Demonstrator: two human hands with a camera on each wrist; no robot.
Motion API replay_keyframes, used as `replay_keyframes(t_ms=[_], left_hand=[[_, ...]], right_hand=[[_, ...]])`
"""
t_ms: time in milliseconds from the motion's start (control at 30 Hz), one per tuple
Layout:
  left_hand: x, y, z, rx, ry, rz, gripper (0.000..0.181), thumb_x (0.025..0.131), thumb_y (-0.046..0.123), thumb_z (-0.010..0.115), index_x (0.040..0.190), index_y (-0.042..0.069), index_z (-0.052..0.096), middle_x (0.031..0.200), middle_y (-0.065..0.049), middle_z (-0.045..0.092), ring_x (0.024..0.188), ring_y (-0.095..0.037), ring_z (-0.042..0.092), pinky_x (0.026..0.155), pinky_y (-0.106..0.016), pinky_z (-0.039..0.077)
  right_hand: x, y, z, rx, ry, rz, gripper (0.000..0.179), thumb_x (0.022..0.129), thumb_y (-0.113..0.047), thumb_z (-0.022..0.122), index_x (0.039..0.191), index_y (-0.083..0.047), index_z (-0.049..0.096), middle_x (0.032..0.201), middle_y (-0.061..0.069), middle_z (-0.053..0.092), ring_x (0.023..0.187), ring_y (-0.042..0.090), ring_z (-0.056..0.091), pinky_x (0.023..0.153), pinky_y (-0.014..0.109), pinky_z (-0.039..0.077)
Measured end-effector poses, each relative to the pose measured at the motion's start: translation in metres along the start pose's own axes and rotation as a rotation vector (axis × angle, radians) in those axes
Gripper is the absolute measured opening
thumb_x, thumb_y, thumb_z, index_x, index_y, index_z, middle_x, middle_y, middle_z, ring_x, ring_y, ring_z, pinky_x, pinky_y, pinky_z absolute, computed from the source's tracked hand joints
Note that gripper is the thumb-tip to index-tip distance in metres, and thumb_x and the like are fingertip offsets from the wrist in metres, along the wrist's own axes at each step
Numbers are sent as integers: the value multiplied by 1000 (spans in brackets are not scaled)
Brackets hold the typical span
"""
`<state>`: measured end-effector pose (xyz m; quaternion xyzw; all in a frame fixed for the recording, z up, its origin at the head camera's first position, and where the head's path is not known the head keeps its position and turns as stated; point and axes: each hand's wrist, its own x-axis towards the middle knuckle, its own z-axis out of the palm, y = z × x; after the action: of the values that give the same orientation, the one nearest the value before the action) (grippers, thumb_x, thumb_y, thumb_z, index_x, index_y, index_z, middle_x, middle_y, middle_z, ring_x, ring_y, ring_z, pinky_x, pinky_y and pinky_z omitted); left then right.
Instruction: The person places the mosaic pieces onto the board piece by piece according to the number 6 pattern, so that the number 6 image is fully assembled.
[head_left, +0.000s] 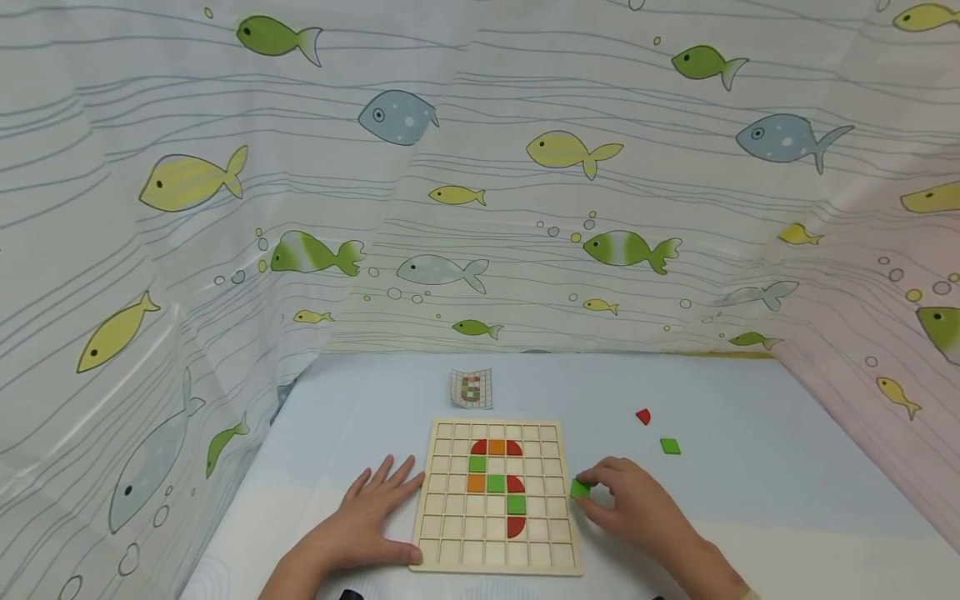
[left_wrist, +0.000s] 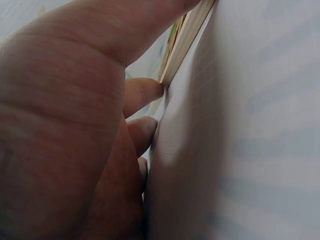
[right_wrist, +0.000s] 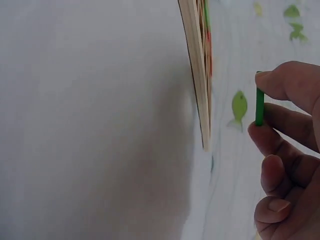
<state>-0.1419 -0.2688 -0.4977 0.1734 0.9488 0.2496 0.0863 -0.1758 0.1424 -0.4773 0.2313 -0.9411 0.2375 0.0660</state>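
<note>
A wooden grid board (head_left: 446, 528) lies on the table, with several red, orange and green tiles set in its squares. My left hand (head_left: 375, 515) rests beside it with spread fingers, thumb and fingertips at the board's left edge; the left wrist view shows them against the wooden side. At the right edge, my right hand (head_left: 632, 506) pinches a green square tile (head_left: 580, 489) between thumb and fingers. In the right wrist view that green tile (right_wrist: 259, 106) shows edge-on, apart from the board (right_wrist: 192, 55).
Behind the board lies a small pattern card (head_left: 471, 389) with a coloured grid figure. A red quarter-round tile (head_left: 643, 417) and another green square tile (head_left: 671, 447) lie on the table to the right. Fish-printed sheeting (head_left: 525, 217) encloses the back and sides.
</note>
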Motion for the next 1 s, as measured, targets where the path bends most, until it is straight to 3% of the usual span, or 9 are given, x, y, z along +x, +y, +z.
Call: replay_keyframes(t_ms=[133,333,567,700,1000], left_hand=[[0,0,0,-1,1,4,108,65,75,74,151,18,44,161,-10,25,148,-42,7,113,-65,3],[0,1,-1,-7,-7,-2,107,66,74,74,151,17,43,161,-10,25,148,-41,6,114,-64,2],[-1,4,-4,-14,-11,-16,108,65,73,75,151,16,44,161,-10,25,148,-41,6,114,-64,2],[0,4,-4,-13,-11,-19,108,65,73,75,151,16,44,161,-10,25,148,-41,6,114,-63,2],[0,2,-3,-19,-13,-16,108,65,74,74,151,17,43,161,-10,25,148,-42,6,114,-64,2]], right_hand=[[7,-17,11,4,-71,-95,21,84,-31,79,103,-23,76,97,-22,61,94,5,58,83,30,55],[14,-39,21,46,-160,-167,20,88,-31,75,106,-22,76,102,-18,62,96,7,56,83,29,55],[22,-59,33,57,-170,-253,18,88,-31,76,103,-20,77,97,-18,61,90,5,55,79,24,53],[26,-69,38,32,-185,-263,17,87,-32,76,101,-23,77,91,-20,58,83,2,50,75,21,50],[29,-79,46,18,-232,-339,16,88,-30,77,101,-21,78,81,-20,53,77,0,45,67,15,42]])
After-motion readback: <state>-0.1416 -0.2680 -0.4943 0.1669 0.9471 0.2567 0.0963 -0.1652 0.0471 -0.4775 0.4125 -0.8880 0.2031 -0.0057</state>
